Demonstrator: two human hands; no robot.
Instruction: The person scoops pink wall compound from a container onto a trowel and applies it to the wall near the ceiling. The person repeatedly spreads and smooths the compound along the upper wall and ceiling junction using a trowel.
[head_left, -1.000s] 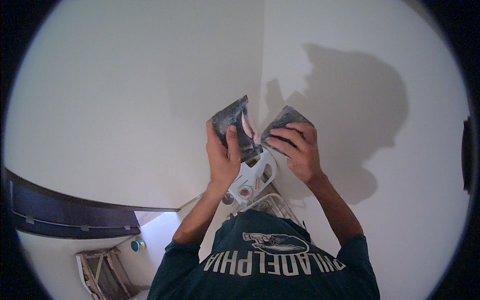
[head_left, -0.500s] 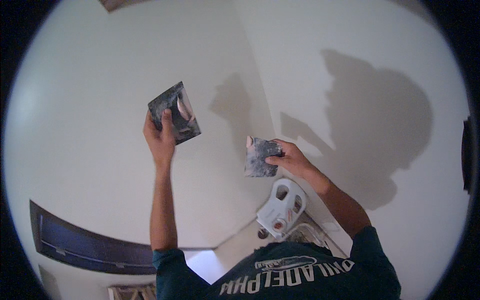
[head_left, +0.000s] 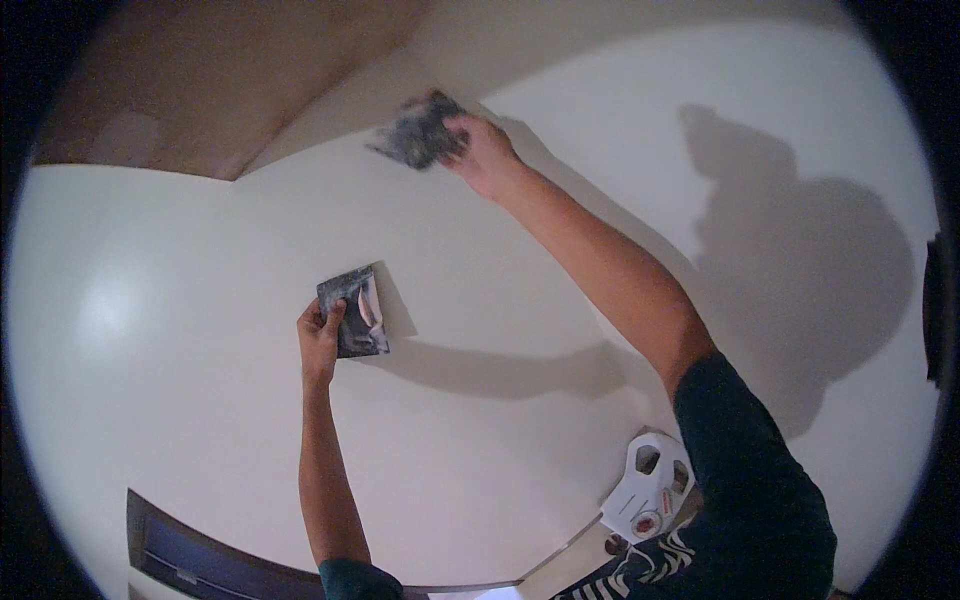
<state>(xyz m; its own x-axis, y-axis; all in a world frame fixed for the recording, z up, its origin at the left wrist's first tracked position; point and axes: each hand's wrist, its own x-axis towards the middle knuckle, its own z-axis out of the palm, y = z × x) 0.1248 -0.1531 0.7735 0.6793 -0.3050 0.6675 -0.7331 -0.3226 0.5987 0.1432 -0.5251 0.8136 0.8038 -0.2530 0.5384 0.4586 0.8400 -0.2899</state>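
My left hand [head_left: 319,348] grips a thin, square dark plate [head_left: 352,286] by its left edge, thumb on its face. The plate has whitish smears and a pale pinkish patch on its right side. It is held in front of the pale wall [head_left: 230,250]. Higher up, my right hand [head_left: 487,160] is closed on a second dark, smeared plate [head_left: 415,137], blurred by motion. This plate is up by the corner where the walls meet, below the brown ceiling [head_left: 250,70]; I cannot tell whether it touches the wall.
A white plastic chair [head_left: 640,490] with openings in its back stands low in the corner, with small items on it. At the lower left is a dark-framed opening [head_left: 200,550]. My shadow [head_left: 810,270] falls on the right wall.
My right hand has risen from the middle to the upper wall with its plate. My left hand has dropped lower in view with its plate. The view has tilted up, showing more ceiling.
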